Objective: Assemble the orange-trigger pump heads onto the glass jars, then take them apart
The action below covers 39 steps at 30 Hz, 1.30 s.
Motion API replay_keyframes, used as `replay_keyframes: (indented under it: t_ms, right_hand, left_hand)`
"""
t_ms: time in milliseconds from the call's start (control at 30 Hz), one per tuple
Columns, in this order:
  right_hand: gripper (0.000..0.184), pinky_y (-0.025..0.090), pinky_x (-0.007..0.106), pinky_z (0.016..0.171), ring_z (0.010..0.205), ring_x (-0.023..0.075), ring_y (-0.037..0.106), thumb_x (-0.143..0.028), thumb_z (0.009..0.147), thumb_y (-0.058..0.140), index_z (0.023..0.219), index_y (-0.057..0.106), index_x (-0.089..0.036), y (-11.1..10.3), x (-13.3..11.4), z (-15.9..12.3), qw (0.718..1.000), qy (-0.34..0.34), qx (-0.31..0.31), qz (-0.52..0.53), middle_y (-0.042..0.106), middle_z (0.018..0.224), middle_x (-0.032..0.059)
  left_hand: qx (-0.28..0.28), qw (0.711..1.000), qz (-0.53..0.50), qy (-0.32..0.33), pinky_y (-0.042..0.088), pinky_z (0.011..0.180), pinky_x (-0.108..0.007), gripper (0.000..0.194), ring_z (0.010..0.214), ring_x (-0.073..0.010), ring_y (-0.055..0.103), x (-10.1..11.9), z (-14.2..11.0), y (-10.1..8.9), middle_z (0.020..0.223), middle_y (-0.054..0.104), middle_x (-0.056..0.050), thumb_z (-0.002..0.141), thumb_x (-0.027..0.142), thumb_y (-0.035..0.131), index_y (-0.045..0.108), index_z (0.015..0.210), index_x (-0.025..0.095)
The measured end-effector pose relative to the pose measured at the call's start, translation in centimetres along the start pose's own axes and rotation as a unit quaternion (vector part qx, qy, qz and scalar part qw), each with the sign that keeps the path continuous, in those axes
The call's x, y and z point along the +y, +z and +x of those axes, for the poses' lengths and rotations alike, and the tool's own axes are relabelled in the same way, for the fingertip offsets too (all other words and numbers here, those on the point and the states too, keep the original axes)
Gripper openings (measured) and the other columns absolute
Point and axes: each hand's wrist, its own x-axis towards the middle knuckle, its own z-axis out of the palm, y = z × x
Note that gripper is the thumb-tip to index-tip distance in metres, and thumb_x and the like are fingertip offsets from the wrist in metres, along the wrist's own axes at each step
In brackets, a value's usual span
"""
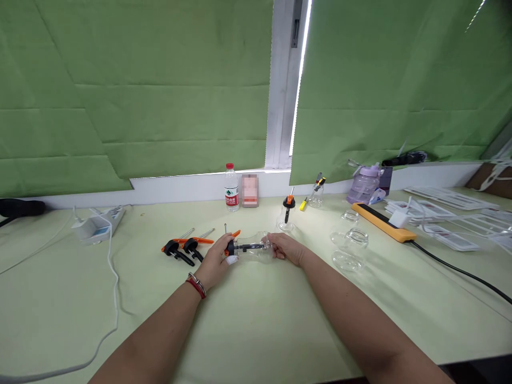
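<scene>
The left hand (216, 260) is closed around the black lid (230, 248) at one end of a clear glass jar (259, 257), with an orange handle (237, 233) sticking out beside the fingers. The right hand (287, 249) is clamped on the jar's other end. The jar lies on its side between the two hands, above the middle of the worktop (256, 330), and a black rod (252, 246) runs along inside it. Just left of the left hand lie two more black lids (173, 247) with orange handles. Beyond the right hand stands an upright jar (286, 226) with a black top; clear glass jars (349, 260) stand farther right, near an orange power strip (384, 223).
</scene>
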Motion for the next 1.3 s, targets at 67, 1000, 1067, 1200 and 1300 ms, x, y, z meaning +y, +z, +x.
replay_keyframes:
  t_ms: [67, 1000, 1067, 1200, 1300]
  right_hand:
    - [0.052, 0.023, 0.018, 0.034, 0.037, 0.0058, 0.036, -0.06, 0.077, 0.047, 0.093, 0.06, -0.013, 0.1, 0.2, 0.1, 1.0, -0.003, 0.011, -0.003, 0.051, 0.049, -0.0016]
    - [0.068, 0.04, 0.017, 0.044, 0.07, 0.0115, 0.059, -0.033, 0.065, 0.072, 0.126, 0.042, -0.027, -0.2, -0.9, -1.2, 0.995, -0.062, -0.063, 0.047, 0.056, 0.11, 0.0068]
    - [0.072, 0.04, 0.017, 0.044, 0.069, 0.0114, 0.059, -0.03, 0.063, 0.074, 0.127, 0.04, -0.028, -0.2, -1.0, -1.3, 0.995, -0.061, -0.067, 0.039, 0.055, 0.11, 0.0067]
    - [0.054, 0.036, 0.016, 0.04, 0.058, 0.0094, 0.056, -0.041, 0.072, 0.065, 0.117, 0.047, -0.018, 0.0, -1.0, -1.0, 0.997, -0.044, -0.064, 0.027, 0.063, 0.09, 0.0073]
    - [0.045, 0.032, 0.015, 0.036, 0.05, 0.0077, 0.052, -0.051, 0.076, 0.055, 0.101, 0.055, -0.013, 0.2, -0.9, -0.8, 0.997, -0.042, -0.061, 0.009, 0.064, 0.081, 0.0074]
  left_hand:
    - [-0.002, 1.0, -0.006, 0.0, 0.027, 0.106, -0.043, 0.046, 0.126, -0.0253, 0.036, 0.1, 0.0, -0.1, 0.135, 0.042, -0.011, 0.076, 0.024, 0.055, 0.047, 0.121, 0.021]
    - [0.034, 0.998, -0.054, -0.021, 0.027, 0.105, -0.044, 0.048, 0.126, -0.0256, 0.037, -0.5, 0.2, 0.0, 0.136, 0.042, -0.011, 0.074, 0.026, 0.058, 0.049, 0.121, 0.021]
    - [0.032, 0.998, -0.054, -0.021, 0.027, 0.105, -0.044, 0.048, 0.126, -0.0256, 0.037, -0.4, 0.2, 0.0, 0.135, 0.043, -0.011, 0.074, 0.026, 0.058, 0.049, 0.121, 0.02]
    - [0.029, 0.999, -0.037, -0.006, 0.027, 0.106, -0.043, 0.047, 0.126, -0.0249, 0.037, -0.2, 0.1, -0.1, 0.135, 0.042, -0.011, 0.075, 0.025, 0.057, 0.049, 0.121, 0.021]
    - [0.024, 0.999, -0.023, 0.001, 0.027, 0.106, -0.042, 0.048, 0.126, -0.0245, 0.036, -0.1, 0.1, -0.1, 0.136, 0.041, -0.011, 0.076, 0.025, 0.057, 0.047, 0.122, 0.02]
